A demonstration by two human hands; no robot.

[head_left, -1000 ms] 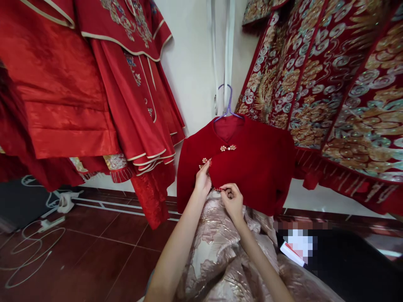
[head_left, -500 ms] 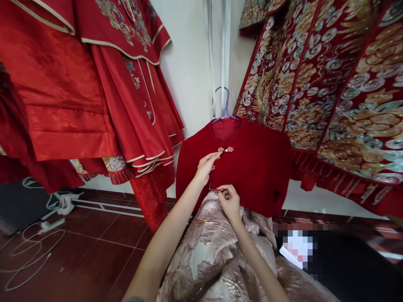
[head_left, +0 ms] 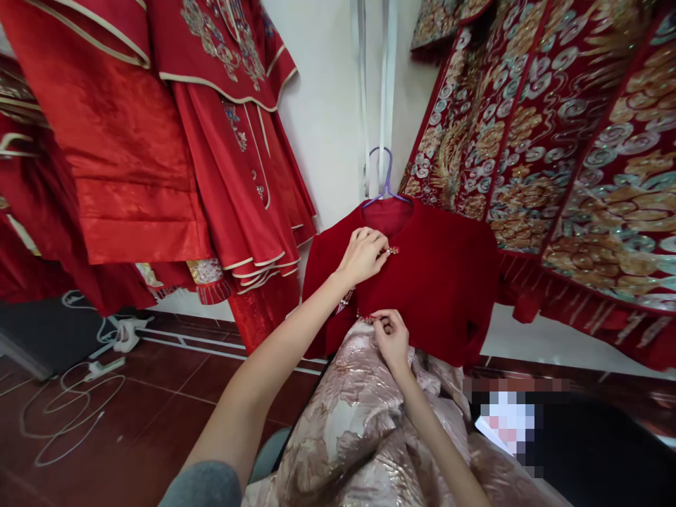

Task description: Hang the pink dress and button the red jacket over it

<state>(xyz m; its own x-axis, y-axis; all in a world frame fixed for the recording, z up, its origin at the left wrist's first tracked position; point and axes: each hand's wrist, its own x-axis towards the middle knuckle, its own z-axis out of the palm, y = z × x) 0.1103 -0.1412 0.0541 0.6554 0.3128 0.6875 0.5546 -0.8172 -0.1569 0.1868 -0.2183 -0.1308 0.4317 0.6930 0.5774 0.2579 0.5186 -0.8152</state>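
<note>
A dark red jacket (head_left: 438, 274) hangs on a purple hanger (head_left: 388, 179), with beaded gold-and-white fastenings down its front. My left hand (head_left: 364, 255) is up at the neckline, fingers curled round the left part of the top beaded clasp (head_left: 393, 251), whose right end shows beyond the fingertips. Lower down, my right hand (head_left: 391, 338) pinches the bottom beaded clasp (head_left: 365, 319) between thumb and fingers near the hem. Between the hands, another beaded fastening (head_left: 346, 298) shows partly behind my left wrist. Shiny pale pink brocade fabric (head_left: 343, 415) lies below the jacket.
Red garments (head_left: 137, 155) with pale trim hang at the left. A heavily embroidered red and gold garment (head_left: 570, 155) hangs at the right. White cables (head_left: 68, 408) and a power strip (head_left: 105, 366) lie on the tiled floor. A dark surface (head_left: 602, 443) is at lower right.
My left hand has moved up from just below the top clasp onto it, covering its left part. My right hand stays at the bottom clasp. The view has shifted slightly.
</note>
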